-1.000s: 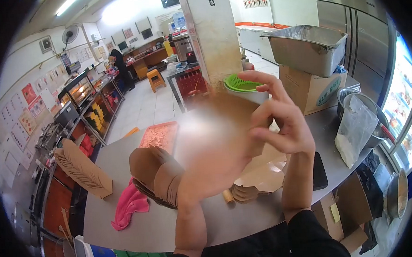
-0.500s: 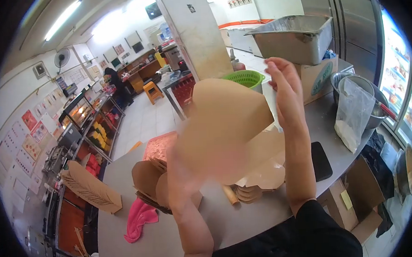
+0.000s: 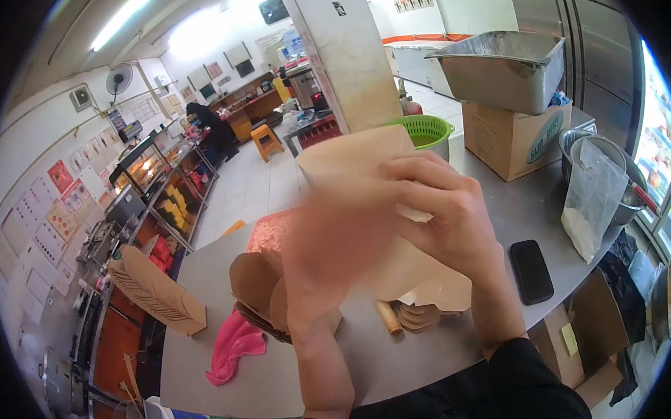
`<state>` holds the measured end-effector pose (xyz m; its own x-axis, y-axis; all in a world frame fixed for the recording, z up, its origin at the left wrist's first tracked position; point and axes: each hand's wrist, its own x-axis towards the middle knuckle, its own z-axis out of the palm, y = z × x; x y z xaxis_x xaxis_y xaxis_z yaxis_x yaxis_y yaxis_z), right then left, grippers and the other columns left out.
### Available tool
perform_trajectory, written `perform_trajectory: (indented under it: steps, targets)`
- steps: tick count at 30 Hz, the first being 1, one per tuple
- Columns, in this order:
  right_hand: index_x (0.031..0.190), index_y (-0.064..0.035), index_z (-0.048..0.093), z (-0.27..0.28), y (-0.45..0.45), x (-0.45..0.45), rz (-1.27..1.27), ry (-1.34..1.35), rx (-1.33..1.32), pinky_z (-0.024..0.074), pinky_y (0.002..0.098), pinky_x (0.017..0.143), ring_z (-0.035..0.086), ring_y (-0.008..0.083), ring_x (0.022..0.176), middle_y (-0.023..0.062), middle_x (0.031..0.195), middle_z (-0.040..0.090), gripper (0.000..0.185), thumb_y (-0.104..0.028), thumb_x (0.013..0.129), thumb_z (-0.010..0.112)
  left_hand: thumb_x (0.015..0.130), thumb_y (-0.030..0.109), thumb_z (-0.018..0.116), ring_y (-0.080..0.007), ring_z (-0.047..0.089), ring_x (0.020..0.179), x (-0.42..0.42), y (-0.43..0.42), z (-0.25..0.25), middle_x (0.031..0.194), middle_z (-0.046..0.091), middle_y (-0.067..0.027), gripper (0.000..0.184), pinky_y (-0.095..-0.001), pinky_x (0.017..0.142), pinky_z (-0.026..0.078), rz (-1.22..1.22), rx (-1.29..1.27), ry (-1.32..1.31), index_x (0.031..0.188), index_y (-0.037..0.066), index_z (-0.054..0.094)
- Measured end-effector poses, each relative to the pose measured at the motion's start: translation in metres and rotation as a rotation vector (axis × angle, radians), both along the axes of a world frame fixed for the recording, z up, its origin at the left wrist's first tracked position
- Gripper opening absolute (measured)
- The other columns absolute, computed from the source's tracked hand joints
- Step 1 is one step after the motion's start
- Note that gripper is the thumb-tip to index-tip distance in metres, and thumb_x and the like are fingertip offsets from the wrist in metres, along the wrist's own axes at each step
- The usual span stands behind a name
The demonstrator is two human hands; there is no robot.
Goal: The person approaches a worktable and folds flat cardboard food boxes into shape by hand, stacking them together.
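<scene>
A brown card food-box blank (image 3: 355,150) is held up over the table, its top edge curved. My left hand (image 3: 337,243) grips it from the left; a blur covers the fingers and the lower card. My right hand (image 3: 448,216) is at the blank's right side, fingers bent and pressed on its edge. Beneath my hands lie more flat brown card blanks (image 3: 433,310), with a small tan roll (image 3: 389,318) beside them. Near my left wrist stand folded brown boxes (image 3: 255,284), partly hidden by my forearm.
On the table (image 3: 402,364) are a pink cloth (image 3: 237,347), a row of nested boxes (image 3: 159,292), a pink tray (image 3: 269,231) and a black phone (image 3: 531,272). A green basket (image 3: 440,130), metal pan (image 3: 501,67) and bag of white powder (image 3: 591,198) stand beyond. A person (image 3: 212,129) works far off.
My right hand has come down and left from apart in the air to the blank's edge. The blank has tilted and lowered in my left hand. The view has shifted slightly.
</scene>
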<state>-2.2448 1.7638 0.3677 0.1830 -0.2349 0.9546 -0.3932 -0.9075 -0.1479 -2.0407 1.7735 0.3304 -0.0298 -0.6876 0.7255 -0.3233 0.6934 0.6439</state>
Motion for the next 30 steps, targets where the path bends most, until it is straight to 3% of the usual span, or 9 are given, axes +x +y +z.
perform_trajectory:
  steps: [2, 8, 10, 12, 15, 21, 23, 26, 30]
  targets:
    - [0.104, -0.0057, 0.076, 0.0, -0.001, -0.003, 0.015, -0.01, -0.019, 0.0539, 0.0386, 0.085, 0.067, 0.0276, 0.097, 0.0074, 0.101, 0.071, 0.027, -0.009, 0.077, 0.081, 0.087, -0.003, 0.074, -0.0103, 0.063, 0.095, 0.001, -0.009, -0.007, 0.103, 0.072, -0.008, 0.022, -0.0244, 0.086, 0.052, -0.022, -0.001, 0.071, 0.109, 0.001, 0.073]
    - [0.1, -0.0088, 0.078, -0.002, -0.007, -0.002, -0.058, -0.013, -0.087, 0.052, 0.0339, 0.072, 0.067, 0.0241, 0.084, 0.0045, 0.086, 0.073, 0.023, -0.004, 0.078, 0.079, 0.082, 0.002, 0.083, -0.0143, 0.066, 0.101, -0.016, -0.014, 0.008, 0.113, 0.07, -0.0098, 0.043, -0.028, 0.089, 0.055, -0.022, -0.29, 0.512, 0.12, 0.001, 0.064]
    - [0.1, -0.0098, 0.078, -0.004, -0.007, 0.007, -0.093, -0.235, -0.029, 0.0526, 0.0337, 0.072, 0.068, 0.0237, 0.078, 0.0057, 0.088, 0.074, 0.024, 0.0, 0.078, 0.076, 0.083, 0.004, 0.084, -0.0172, 0.067, 0.106, -0.01, -0.009, 0.012, 0.12, 0.068, -0.0107, 0.052, -0.03, 0.091, 0.055, 0.032, 0.036, 0.462, 0.128, 0.001, 0.058]
    - [0.101, -0.01, 0.078, -0.003, -0.008, 0.009, -0.073, -0.219, -0.052, 0.0535, 0.0331, 0.072, 0.069, 0.0234, 0.078, 0.0062, 0.091, 0.075, 0.026, 0.001, 0.077, 0.075, 0.084, 0.005, 0.084, -0.0175, 0.067, 0.107, -0.003, -0.001, -0.002, 0.122, 0.068, -0.0105, 0.053, -0.0318, 0.091, 0.055, -0.073, 0.085, 0.418, 0.13, 0.001, 0.058]
    - [0.102, -0.0112, 0.078, 0.003, -0.009, 0.008, 0.002, -0.144, -0.165, 0.0551, 0.031, 0.07, 0.071, 0.0219, 0.08, 0.0064, 0.097, 0.076, 0.03, 0.003, 0.076, 0.074, 0.088, 0.006, 0.079, -0.0187, 0.068, 0.106, -0.01, 0.01, 0.002, 0.121, 0.068, -0.0106, 0.049, -0.0337, 0.09, 0.056, -0.224, 0.311, 0.67, 0.132, 0.001, 0.057]
    - [0.096, -0.0135, 0.077, 0.0, -0.007, -0.01, 0.089, 0.009, -0.276, 0.0547, 0.0259, 0.059, 0.072, 0.0173, 0.08, 0.0056, 0.106, 0.073, 0.029, 0.003, 0.073, 0.073, 0.094, 0.007, 0.068, -0.0243, 0.069, 0.106, -0.011, 0.024, 0.008, 0.119, 0.069, -0.0128, 0.04, -0.0357, 0.09, 0.057, -0.495, 0.477, 0.834, 0.132, 0.0, 0.057]
    - [0.093, -0.0136, 0.077, -0.005, -0.008, -0.012, 0.103, -0.016, -0.249, 0.0543, 0.0253, 0.057, 0.071, 0.0163, 0.078, 0.0059, 0.107, 0.071, 0.027, 0.003, 0.072, 0.072, 0.099, 0.011, 0.063, -0.0177, 0.068, 0.103, -0.014, 0.028, 0.012, 0.122, 0.066, -0.0091, 0.038, -0.0325, 0.085, 0.06, -0.542, 0.471, 0.74, 0.135, 0.001, 0.056]
    - [0.09, -0.0126, 0.076, -0.009, -0.013, -0.013, 0.124, -0.057, -0.252, 0.0552, 0.0248, 0.058, 0.071, 0.0165, 0.076, 0.007, 0.11, 0.068, 0.026, 0.003, 0.069, 0.072, 0.1, 0.012, 0.062, -0.0181, 0.067, 0.106, -0.015, 0.029, 0.014, 0.124, 0.065, -0.009, 0.037, -0.0329, 0.086, 0.059, -0.591, 0.487, 0.779, 0.136, 0.003, 0.056]
    - [0.09, -0.0074, 0.075, -0.003, -0.017, -0.007, 0.204, -0.021, -0.292, 0.0544, 0.0282, 0.056, 0.072, 0.02, 0.074, 0.0084, 0.1, 0.071, 0.026, 0.001, 0.067, 0.07, 0.1, 0.015, 0.063, -0.0182, 0.065, 0.11, -0.014, 0.022, 0.008, 0.127, 0.063, -0.0084, 0.039, -0.0335, 0.09, 0.058, -0.632, 0.44, 0.846, 0.137, 0.005, 0.054]
